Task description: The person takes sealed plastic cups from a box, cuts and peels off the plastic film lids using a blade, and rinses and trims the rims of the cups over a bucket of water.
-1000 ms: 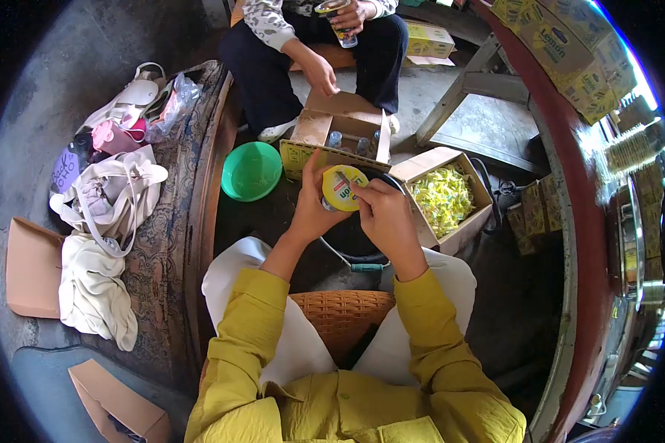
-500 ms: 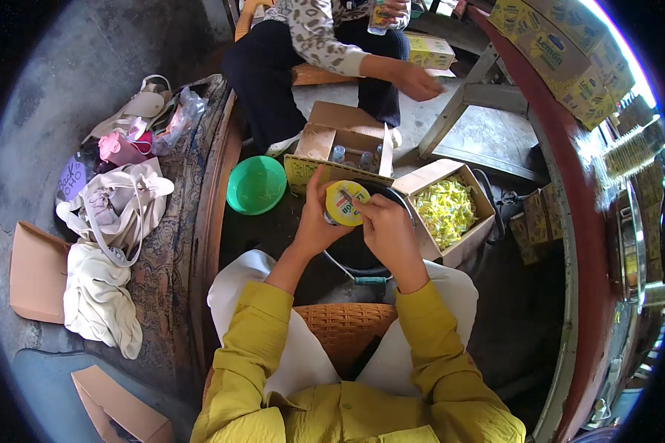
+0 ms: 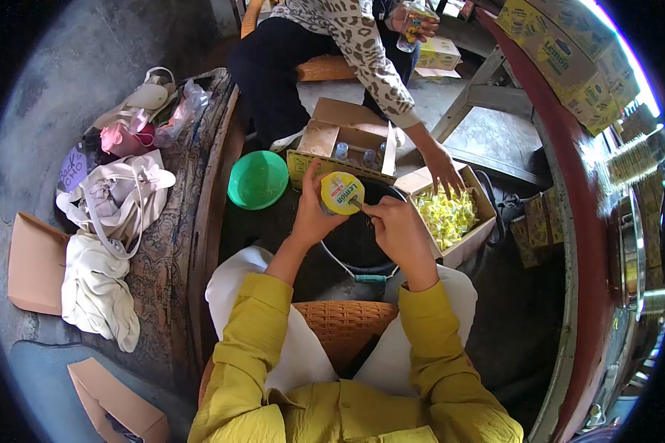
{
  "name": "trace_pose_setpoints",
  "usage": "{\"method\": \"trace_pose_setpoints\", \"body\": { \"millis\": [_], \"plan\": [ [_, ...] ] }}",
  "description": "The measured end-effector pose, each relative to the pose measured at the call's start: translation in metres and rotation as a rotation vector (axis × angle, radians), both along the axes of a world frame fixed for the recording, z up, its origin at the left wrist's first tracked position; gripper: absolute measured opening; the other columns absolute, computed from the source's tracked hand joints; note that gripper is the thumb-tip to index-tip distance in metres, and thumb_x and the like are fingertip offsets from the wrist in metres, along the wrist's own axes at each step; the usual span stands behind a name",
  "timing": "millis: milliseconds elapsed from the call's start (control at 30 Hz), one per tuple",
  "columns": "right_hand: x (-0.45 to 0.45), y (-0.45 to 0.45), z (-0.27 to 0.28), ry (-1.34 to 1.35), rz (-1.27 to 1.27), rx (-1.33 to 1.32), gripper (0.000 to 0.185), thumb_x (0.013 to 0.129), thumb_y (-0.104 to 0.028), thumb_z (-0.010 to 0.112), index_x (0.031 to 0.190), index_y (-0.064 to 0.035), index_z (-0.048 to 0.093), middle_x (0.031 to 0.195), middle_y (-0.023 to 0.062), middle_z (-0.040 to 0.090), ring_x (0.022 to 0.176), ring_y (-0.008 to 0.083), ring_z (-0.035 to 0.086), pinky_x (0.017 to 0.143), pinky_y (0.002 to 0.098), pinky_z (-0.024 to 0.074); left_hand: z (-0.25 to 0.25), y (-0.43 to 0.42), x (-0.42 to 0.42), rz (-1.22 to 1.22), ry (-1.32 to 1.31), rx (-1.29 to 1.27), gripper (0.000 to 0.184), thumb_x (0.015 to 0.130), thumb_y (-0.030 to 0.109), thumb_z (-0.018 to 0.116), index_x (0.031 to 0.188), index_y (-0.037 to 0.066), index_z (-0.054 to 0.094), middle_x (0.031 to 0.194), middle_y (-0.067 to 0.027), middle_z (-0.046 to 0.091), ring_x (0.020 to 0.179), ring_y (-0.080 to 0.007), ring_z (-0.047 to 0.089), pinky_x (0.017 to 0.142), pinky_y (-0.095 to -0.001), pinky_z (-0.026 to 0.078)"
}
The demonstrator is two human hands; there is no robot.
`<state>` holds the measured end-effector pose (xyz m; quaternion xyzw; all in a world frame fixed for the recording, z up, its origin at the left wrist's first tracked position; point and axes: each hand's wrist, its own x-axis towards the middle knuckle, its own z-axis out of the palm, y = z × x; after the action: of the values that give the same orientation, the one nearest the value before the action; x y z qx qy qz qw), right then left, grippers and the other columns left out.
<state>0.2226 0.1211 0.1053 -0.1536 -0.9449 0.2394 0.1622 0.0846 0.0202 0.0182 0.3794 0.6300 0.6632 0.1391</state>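
My left hand (image 3: 309, 218) is wrapped round a cup (image 3: 338, 192) whose round yellow top reads "Lemon". Pinched in my right hand (image 3: 396, 230) is a small dark tool (image 3: 355, 201), its flat head against the right side of that yellow top; its exact kind is too small to tell. Both hands hover over a black bucket (image 3: 362, 279) with a green-gripped handle. To the right, a co-worker's hand (image 3: 442, 168) reaches into a cardboard box (image 3: 468, 247) of yellow wrapped packets (image 3: 448, 221).
Beyond the bucket stands an open carton (image 3: 332, 122) with several clear bottles. A green basin (image 3: 257, 181) lies to its left. The co-worker's other hand (image 3: 421, 21) holds a clear jar. Bags (image 3: 122, 199) rest on the left bench; lemon cartons (image 3: 569, 52) are stacked upper right.
The cup has turned in my left hand, and the tool has shifted to the lid's lower right edge. The co-worker's hand has come down into the packet box.
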Motion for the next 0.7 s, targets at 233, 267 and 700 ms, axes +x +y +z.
{"method": "trace_pose_setpoints", "body": {
  "millis": [233,267,700],
  "plan": [
    [0.014,0.009,0.014,-0.050,-0.029,0.006,0.024,0.067,0.001,0.061,0.090,-0.0044,0.067,0.073,0.0146,0.058,0.066,0.0311,0.057,0.062,0.0376,0.0463,0.006,-0.007,-0.002,-0.047,0.015,-0.071,0.109,0.054,-0.004,0.076,0.139,0.009,0.008,0.110,-0.0160,0.055,0.104,-0.0244,0.055,0.093,-0.0346,0.041],
    [0.017,0.012,0.016,-0.083,-0.039,0.011,0.024,0.067,0.001,0.061,0.090,-0.0045,0.067,0.074,0.0148,0.058,0.066,0.0311,0.057,0.062,0.0375,0.0465,0.008,-0.010,-0.002,-0.042,0.043,-0.101,0.109,0.055,-0.004,0.076,0.139,0.009,0.008,0.109,-0.0161,0.056,0.103,-0.0242,0.055,0.093,-0.0345,0.041],
    [-0.003,0.020,-0.001,0.248,0.254,0.149,0.029,0.065,0.004,0.059,0.089,-0.0089,0.067,0.070,0.0080,0.056,0.066,0.0261,0.055,0.062,0.0352,0.0454,0.009,-0.019,-0.001,-0.349,-0.124,-0.199,0.122,0.052,-0.010,0.073,0.142,0.015,-0.006,0.115,-0.0153,0.053,0.106,-0.0223,0.053,0.093,-0.0350,0.041]
  ]
}}
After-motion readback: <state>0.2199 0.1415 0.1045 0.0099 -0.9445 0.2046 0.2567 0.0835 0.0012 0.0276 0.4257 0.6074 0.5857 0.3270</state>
